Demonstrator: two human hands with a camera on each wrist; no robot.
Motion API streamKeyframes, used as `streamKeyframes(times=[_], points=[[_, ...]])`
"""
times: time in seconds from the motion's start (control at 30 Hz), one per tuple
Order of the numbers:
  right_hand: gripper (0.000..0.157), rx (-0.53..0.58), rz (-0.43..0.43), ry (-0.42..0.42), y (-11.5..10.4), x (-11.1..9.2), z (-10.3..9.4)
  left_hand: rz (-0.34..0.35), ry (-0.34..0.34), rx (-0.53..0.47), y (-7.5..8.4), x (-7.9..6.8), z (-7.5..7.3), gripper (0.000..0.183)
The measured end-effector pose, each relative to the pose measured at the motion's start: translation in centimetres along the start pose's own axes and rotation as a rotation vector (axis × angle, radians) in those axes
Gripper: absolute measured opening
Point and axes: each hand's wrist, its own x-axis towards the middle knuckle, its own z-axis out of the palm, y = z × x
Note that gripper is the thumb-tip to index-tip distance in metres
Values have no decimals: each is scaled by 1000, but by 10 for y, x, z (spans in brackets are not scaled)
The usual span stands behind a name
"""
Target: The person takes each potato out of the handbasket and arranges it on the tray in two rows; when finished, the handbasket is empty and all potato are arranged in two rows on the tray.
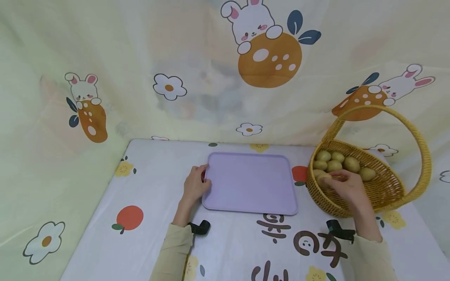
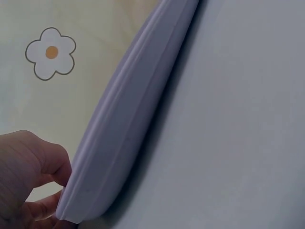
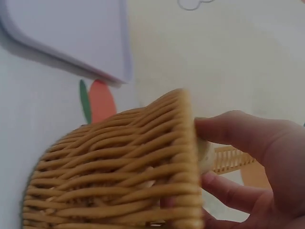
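A shallow lavender tray [image 1: 250, 183] lies on the table, its raised side wall [image 2: 119, 129] large in the left wrist view. My left hand [image 1: 195, 182] grips the tray's left edge, thumb and fingers bent at the rim. On the right, my right hand [image 1: 348, 186] reaches into a wicker basket [image 1: 390, 183] with a tall handle. Its thumb and fingers pinch a potato [image 3: 206, 155] just inside the basket wall, which partly hides the potato in the right wrist view. Several more yellowish potatoes [image 1: 334, 166] are heaped at the basket's left side.
A patterned cloth [image 1: 130, 242] with fruit and flower prints covers the table. Behind it hangs a curtain [image 1: 200, 109] printed with rabbits and flowers. The basket handle [image 1: 426, 164] arches high over the right side. The basket stands a short way right of the tray.
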Motion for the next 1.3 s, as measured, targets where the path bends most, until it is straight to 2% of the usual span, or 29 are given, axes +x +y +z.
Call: streamKeyframes(times=[0.3,0.47,0.57,0.77,0.9,1.1,1.3], points=[[62,54,20,38,-22,4,1,1,-9,6,-3,1,1,55],[66,98,-9,2,-37,9,15,8,-8,5,-7,-1,1,55],[65,81,-36,-16,-50,10,28,9,-9,4,-7,-1,1,55],[55,79,-151,-31,-79,18,67,5,-8,14,-6,2,-1,55],[51,115,-188,-69,-87,26,99,14,-11,13,-5,3,-1,55],[50,165,-133,-158,-98,36,149,9,-5,22,-6,4,0,55],[46,251,-73,-174,-106,47,195,0,4,20,-6,3,-1,56]])
